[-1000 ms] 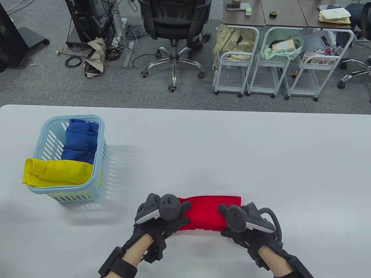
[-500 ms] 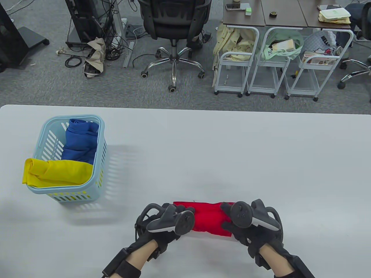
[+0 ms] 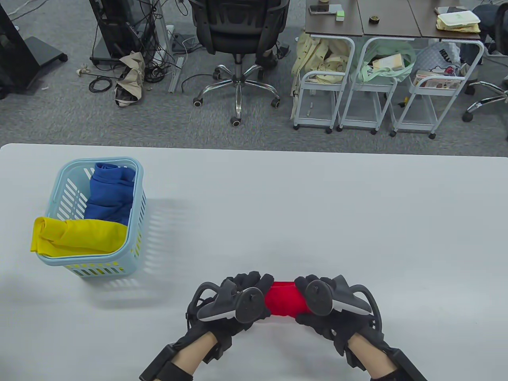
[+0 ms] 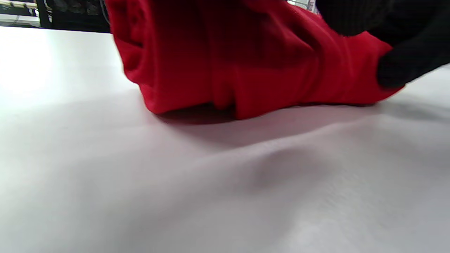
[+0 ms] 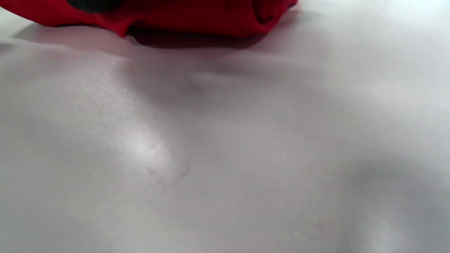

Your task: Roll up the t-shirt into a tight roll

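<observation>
Table view: red t-shirt roll (image 3: 285, 303) lies on white table (image 3: 317, 214) near front edge, between both hands. Left hand (image 3: 238, 299) grips roll's left end, fingers curled over top; right hand (image 3: 321, 303) grips right end likewise. Light-blue basket (image 3: 137, 222) well apart at left, holding blue shirt (image 3: 109, 194) and yellow shirt (image 3: 75, 236).

Left wrist view: rolled red cloth (image 4: 228, 59) resting on table, black gloved fingertips (image 4: 397, 70) pressing its edge.

Right wrist view: cloth's lower edge (image 5: 197, 17) on table; dark patch, probably fingertip (image 5: 93, 4), on it.
</observation>
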